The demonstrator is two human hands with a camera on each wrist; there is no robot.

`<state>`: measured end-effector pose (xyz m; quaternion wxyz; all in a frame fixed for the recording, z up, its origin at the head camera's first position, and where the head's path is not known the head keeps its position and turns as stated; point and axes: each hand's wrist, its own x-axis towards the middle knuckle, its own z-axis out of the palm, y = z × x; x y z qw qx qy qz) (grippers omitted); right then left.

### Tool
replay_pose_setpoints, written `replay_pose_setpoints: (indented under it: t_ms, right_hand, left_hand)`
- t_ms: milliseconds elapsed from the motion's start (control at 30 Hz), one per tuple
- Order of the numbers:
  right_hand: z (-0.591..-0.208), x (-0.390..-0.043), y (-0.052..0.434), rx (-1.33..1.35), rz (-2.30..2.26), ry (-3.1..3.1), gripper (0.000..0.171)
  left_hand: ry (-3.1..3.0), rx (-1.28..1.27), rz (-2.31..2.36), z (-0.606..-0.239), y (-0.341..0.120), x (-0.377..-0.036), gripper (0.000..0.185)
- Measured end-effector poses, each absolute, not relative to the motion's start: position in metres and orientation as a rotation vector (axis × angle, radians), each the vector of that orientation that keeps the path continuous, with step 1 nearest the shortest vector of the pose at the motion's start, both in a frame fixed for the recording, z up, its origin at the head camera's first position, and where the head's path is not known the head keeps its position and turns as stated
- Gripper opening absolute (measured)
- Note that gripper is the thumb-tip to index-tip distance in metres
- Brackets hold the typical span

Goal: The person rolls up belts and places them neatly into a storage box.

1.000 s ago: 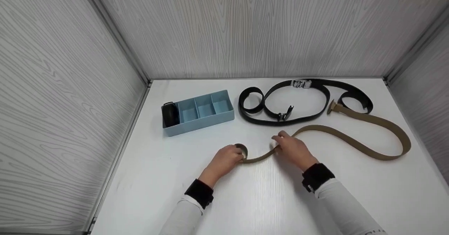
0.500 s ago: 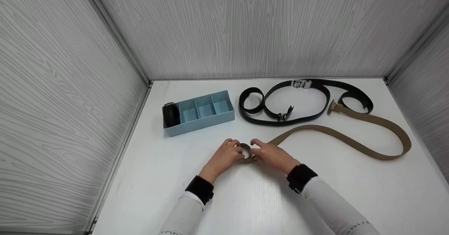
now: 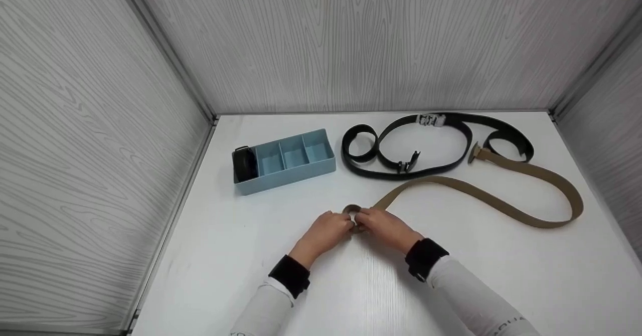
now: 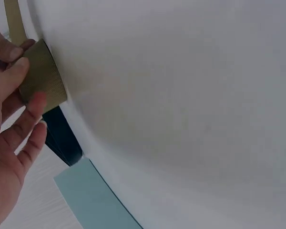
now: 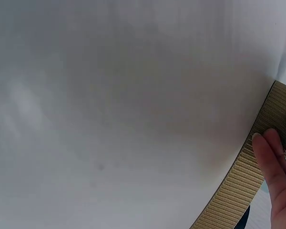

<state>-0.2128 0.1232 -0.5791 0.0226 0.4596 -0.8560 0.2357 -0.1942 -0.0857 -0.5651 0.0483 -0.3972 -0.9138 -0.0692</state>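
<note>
**Two hands rolling a tan belt on a white table**

Since a second ago the right hand (image 3: 385, 227) has slid left along the tan belt (image 3: 481, 195) to meet the left hand (image 3: 328, 229), and the belt's loose curve has pulled straighter.

At far left, a blue tray (image 3: 286, 161) stands near the back wall, a black roll (image 3: 244, 164) in its leftmost compartment. In front of it, mid-table, the left hand curls its fingers (image 4: 19, 78) round a small coil (image 3: 352, 210) of the tan belt. The right hand is touching it from the other side, fingertips (image 5: 271, 152) pinching the coil's webbing. From the coil the belt trails right in a long loop across the table (image 3: 225, 256). Behind it lies a black belt (image 3: 431, 145), looped, just beside the tan belt's far end.
</note>
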Motion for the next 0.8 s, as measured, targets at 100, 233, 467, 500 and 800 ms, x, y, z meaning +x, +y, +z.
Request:
replay_pose_setpoints:
  t_ms: [100,233,467,500,800]
  right_hand:
    - [-0.577,-0.213,0.125,1.409,0.710,-2.662,0.006]
    - [-0.575,-0.214,0.129,1.381,0.571,-2.669,0.006]
    - [-0.576,-0.209,0.127,1.325,0.515,-2.636,0.008]
    - [-0.577,-0.208,0.127,1.320,0.516,-2.637,0.007]
    - [-0.578,-0.210,0.132,1.332,0.603,-2.698,0.008]
  left_hand:
    - [-2.832,-1.209,-0.331,-0.565,-0.084,-0.196,0.011]
    - [-2.851,-1.246,-0.420,-0.563,-0.085,-0.201,0.012]
    - [-2.930,-1.198,-0.218,-0.559,-0.076,-0.203,0.013]
    - [-2.947,-1.190,-0.224,-0.559,-0.074,-0.202,0.014]
    - [-3.015,-1.194,-0.416,-0.560,-0.076,-0.207,0.013]
